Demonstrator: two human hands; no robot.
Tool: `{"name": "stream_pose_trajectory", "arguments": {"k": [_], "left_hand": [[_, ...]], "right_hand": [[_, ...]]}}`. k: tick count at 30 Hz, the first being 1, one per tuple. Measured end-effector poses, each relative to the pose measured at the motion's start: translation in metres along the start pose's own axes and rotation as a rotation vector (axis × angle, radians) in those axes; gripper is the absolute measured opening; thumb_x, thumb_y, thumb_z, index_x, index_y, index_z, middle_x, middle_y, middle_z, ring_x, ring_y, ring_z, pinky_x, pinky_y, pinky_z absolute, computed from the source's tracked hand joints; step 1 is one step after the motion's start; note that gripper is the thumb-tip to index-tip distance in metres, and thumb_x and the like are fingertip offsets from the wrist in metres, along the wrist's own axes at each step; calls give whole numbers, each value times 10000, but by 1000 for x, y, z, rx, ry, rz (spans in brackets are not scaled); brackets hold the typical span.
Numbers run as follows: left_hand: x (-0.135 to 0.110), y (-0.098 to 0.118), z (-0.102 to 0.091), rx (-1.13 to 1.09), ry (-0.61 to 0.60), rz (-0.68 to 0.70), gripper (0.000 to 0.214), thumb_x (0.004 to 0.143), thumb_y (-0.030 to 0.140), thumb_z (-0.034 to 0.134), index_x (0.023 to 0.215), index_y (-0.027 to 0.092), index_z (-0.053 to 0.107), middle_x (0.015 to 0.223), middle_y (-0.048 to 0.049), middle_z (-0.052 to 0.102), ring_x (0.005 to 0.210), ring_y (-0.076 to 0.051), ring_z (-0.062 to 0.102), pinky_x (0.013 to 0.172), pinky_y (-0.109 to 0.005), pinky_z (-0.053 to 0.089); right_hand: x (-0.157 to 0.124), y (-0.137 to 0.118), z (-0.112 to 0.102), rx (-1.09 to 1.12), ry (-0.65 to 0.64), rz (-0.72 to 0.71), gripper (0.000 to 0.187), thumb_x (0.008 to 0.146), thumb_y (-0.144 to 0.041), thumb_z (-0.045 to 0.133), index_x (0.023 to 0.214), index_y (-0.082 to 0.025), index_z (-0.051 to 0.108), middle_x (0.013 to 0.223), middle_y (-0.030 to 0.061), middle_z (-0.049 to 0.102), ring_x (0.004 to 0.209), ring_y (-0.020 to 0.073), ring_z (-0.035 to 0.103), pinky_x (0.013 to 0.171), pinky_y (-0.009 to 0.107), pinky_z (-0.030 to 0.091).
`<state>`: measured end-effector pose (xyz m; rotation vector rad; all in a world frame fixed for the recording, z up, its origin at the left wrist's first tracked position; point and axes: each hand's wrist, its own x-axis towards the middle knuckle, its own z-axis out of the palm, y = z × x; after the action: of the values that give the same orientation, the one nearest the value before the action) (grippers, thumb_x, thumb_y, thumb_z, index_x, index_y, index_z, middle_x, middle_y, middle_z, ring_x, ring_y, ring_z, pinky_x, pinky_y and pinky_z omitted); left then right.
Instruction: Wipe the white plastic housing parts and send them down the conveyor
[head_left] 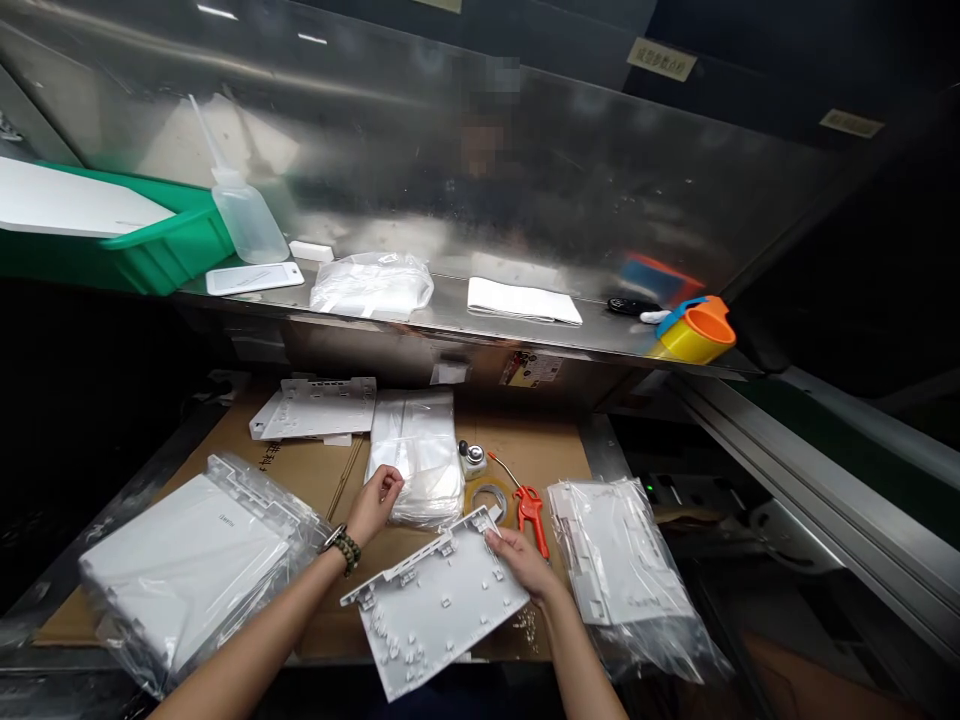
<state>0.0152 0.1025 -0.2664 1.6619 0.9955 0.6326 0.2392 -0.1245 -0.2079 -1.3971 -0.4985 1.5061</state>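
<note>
My right hand [525,565] pinches the panel [446,600] by its right end, near the far corner, raised above the near edge of the cardboard [525,430] that covers the bench [611,452]. The panel's long axis runs obliquely, from near left to far right; its clipped edge points away from me and its studded face is turned up. My left hand [379,497] is positioned over the near left part of the bags [416,440], fingers curled, thumb and index tips close together; I cannot tell whether film is between them. Bagged panels lie on either side: the left pack [187,560], bearing a mark too small to read, and the right pack [615,550]. Beyond the panel are the tape [472,493], the red air gun [531,510] and a small bottle [472,460]. A second panel [322,408] lies left of the bags, near partly covered Chinese characters printed on the cardboard. The steel shelf [450,300] above carries a green bin [191,245], a squeeze bottle [251,220], a wrapped bundle [371,283], a folded cloth [525,300] and a yellow holder [686,343]. The shelf front bears a sticker [531,370], its text illegible. Behind stands a reflective steel wall [375,150]; above it, two labels [662,60] carry blurred characters. The room is dark at both sides.
</note>
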Motion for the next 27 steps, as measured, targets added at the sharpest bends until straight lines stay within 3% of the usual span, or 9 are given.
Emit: {"name": "stream_pose_trajectory", "arguments": {"k": [4, 7, 13, 20, 27], "left_hand": [[-8, 1, -6, 87, 50, 108, 218, 962, 374, 644, 1034, 170, 661, 1197, -90, 642, 1079, -250, 624, 909, -460, 553], [-10, 1, -4, 145, 3, 129, 215, 943, 373, 671, 1012, 169, 673, 1262, -101, 630, 1112, -260, 617, 908, -457, 555], [-10, 3, 7, 210, -94, 148, 219, 950, 405, 662, 946, 187, 690, 997, -53, 699, 959, -224, 654, 913, -457, 543], [4, 9, 14, -11, 0, 48, 268, 938, 389, 687, 1074, 163, 644, 970, -37, 671, 846, -201, 664, 812, -421, 578], [11, 36, 4, -305, -104, -11, 313, 905, 296, 734, 1169, 164, 630, 1179, -84, 678, 1045, -255, 675, 927, -489, 573]], "right_hand": [[-6, 4, -6, 37, 12, 14, 545, 726, -692, 785, 879, -171, 738, 698, -2, 695, 583, 130, 565, 619, 261, 421], [-10, 7, -9, 57, 31, 16, 564, 737, -698, 773, 929, -168, 763, 719, 16, 718, 599, 151, 594, 639, 284, 444], [-17, 14, -14, 106, 87, -3, 577, 732, -688, 787, 983, -169, 785, 737, 39, 747, 626, 180, 634, 646, 301, 463], [-25, 20, -21, 198, 122, -18, 578, 744, -675, 786, 1041, -179, 787, 836, 73, 792, 783, 252, 738, 766, 380, 551], [-23, 19, -10, 273, 140, -24, 607, 756, -693, 768, 1102, -194, 769, 905, 80, 802, 939, 280, 750, 884, 424, 553]]}}
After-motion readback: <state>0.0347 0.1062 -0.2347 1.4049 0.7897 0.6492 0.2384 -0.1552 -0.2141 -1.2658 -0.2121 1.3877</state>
